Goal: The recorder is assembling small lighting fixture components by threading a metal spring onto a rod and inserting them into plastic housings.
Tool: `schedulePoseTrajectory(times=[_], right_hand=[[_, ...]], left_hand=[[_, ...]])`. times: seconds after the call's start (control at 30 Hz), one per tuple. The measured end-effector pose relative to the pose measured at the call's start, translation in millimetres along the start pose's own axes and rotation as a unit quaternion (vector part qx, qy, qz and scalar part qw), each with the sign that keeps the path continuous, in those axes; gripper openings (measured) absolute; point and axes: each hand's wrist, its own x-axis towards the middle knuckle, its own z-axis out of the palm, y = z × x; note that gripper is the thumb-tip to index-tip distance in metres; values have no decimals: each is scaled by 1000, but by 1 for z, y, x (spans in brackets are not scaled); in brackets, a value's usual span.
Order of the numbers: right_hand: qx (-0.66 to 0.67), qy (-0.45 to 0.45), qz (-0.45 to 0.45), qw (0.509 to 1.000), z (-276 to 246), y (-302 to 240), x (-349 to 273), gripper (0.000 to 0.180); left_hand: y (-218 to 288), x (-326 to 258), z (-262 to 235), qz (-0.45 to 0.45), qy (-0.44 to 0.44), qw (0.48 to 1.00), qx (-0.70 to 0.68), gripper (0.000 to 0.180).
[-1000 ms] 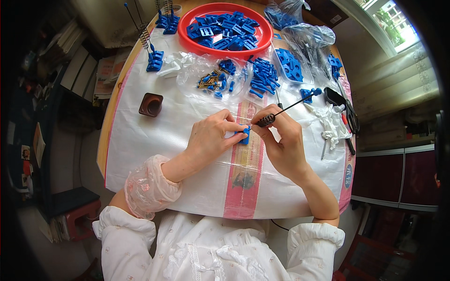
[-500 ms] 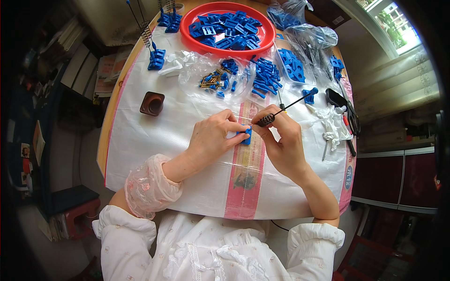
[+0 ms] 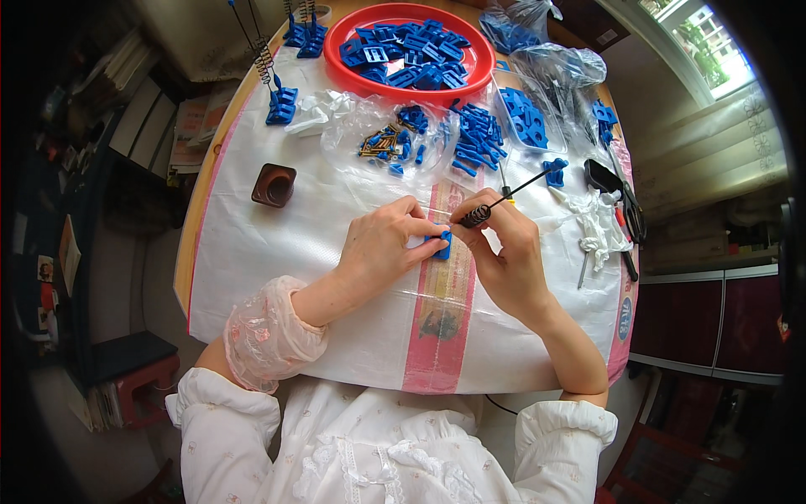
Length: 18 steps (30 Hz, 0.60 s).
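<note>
My left hand (image 3: pixel 378 244) pinches a small flat blue plastic part (image 3: pixel 443 245) against the table, thumb and index finger at its upper end. Beside it, my right hand (image 3: pixel 508 252) is closed around a thin dark rod with a black coil spring (image 3: pixel 476 217). The rod (image 3: pixel 529 183) slants up to the right, and its far end overlaps a blue piece (image 3: pixel 555 170) in this view. My two hands' fingertips nearly meet above the flat part. Whether the rod's near end touches that part is hidden by my fingers.
A red basin (image 3: pixel 332 63) of blue plates stands at the back. Nearer lie a clear bag (image 3: pixel 336 151) with brass-coloured screws, blue levers (image 3: pixel 477 139) and a clear tray (image 3: pixel 550 144). A brown cup (image 3: pixel 274 186) is left; white cloth (image 3: pixel 598 227) and scissors (image 3: pixel 634 218) are right.
The rod's upper end has dipped slightly toward my hand. Both hands keep nearly the same place and grip.
</note>
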Motion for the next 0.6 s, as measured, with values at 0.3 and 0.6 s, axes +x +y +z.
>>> schedulePoseTrajectory(times=[0.3, 0.6], right_hand=[[-3, -1, 0, 1000, 0, 0, 0, 10], [-7, 0, -3, 1000, 0, -1, 0, 11]], left_hand=[[0, 0, 0, 3, -2, 1000, -3, 14], [1, 0, -1, 2, -1, 1000, -4, 14]])
